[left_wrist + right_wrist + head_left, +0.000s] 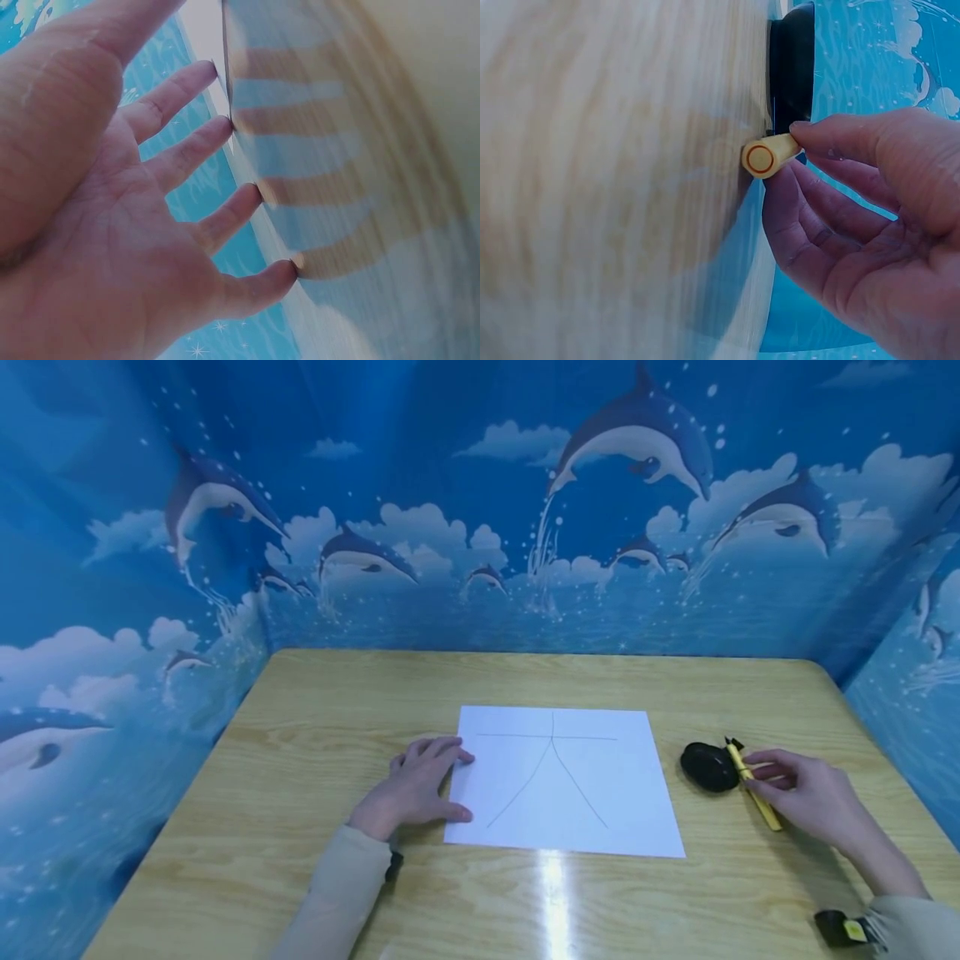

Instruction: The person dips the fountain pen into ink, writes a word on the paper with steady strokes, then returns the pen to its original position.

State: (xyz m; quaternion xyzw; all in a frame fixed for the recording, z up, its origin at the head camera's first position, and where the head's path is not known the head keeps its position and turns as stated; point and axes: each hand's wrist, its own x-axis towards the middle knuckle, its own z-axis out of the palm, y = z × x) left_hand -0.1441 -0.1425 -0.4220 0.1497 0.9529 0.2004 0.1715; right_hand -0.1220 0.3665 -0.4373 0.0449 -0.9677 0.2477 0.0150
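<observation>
A white sheet of paper (525, 785) lies on the table, with a thin horizontal line and a forked line drawn on it. My left hand (420, 781) rests on the sheet's left edge with its fingers spread; in the left wrist view the fingertips of the left hand (142, 225) touch the tabletop. To the right of the sheet, my right hand (806, 793) pinches a yellow pen (765, 810) with a dark tip between thumb and fingers. The round end of the pen (760, 158) faces the right wrist camera. Beside the pen sits a glossy black rounded object (708, 767).
The wooden table (360, 693) has its far edge against a blue curtain (450, 552) printed with dolphins, which also hangs at both sides. A light glare lies on the tabletop in front of the sheet.
</observation>
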